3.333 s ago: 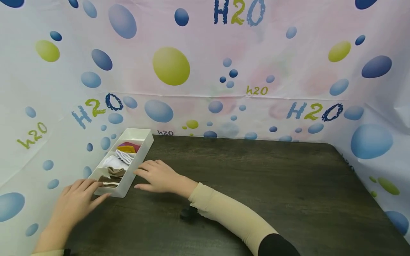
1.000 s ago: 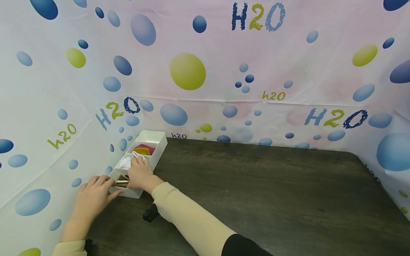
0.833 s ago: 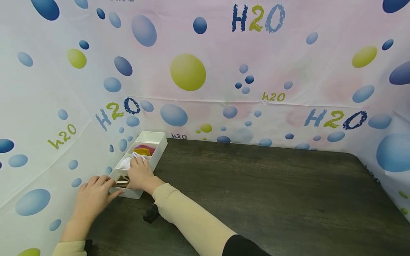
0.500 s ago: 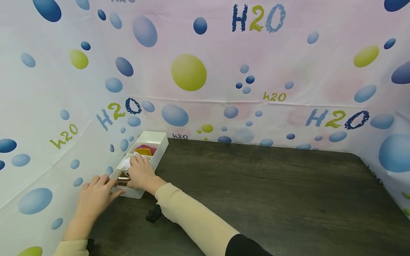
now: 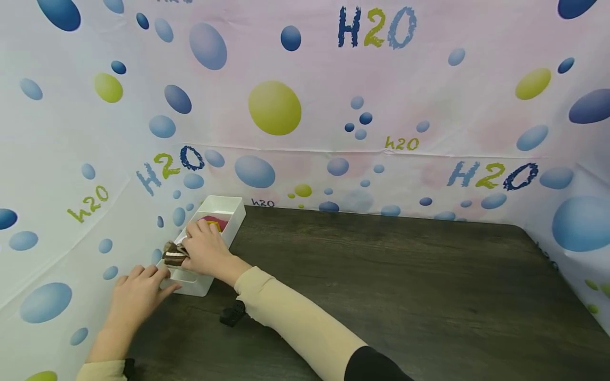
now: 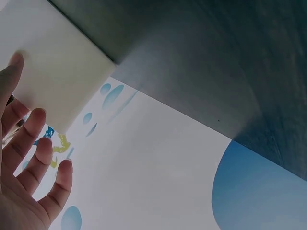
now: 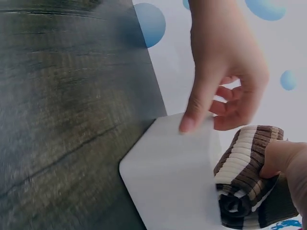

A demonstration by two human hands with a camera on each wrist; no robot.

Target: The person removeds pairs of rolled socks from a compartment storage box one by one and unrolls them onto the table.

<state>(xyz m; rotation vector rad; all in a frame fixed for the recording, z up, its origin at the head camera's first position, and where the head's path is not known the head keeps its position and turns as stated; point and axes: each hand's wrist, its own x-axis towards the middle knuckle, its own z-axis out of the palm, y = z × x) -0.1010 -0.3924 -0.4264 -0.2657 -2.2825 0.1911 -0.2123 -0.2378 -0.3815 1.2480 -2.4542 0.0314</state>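
My right hand [image 5: 207, 251] holds a rolled pair of ribbed socks [image 7: 244, 167], striped brown, black and white, above the near compartment of a long white divided box [image 5: 190, 289]. In the right wrist view the thumb presses into the roll, which sits just past the box's end wall. My left hand [image 5: 138, 301] grips the near left corner of the box, its thumb on the outer end wall and fingers over the rim. Farther along the box, maroon and yellow folded cloth [image 5: 221, 222] shows past the right hand. That hand hides most of the white cloth in the middle compartment.
The box stands at the left edge of a dark wood-grain table [image 5: 362, 296]. A white curtain [image 5: 314, 84] with blue and green dots hangs behind and along the left side. A black wrist device [image 5: 232, 313] sits below the right forearm.
The right hand reached into the near compartment, took hold of the rolled socks and raised them out, shifting slightly up and left. The left hand has stayed at the box corner.
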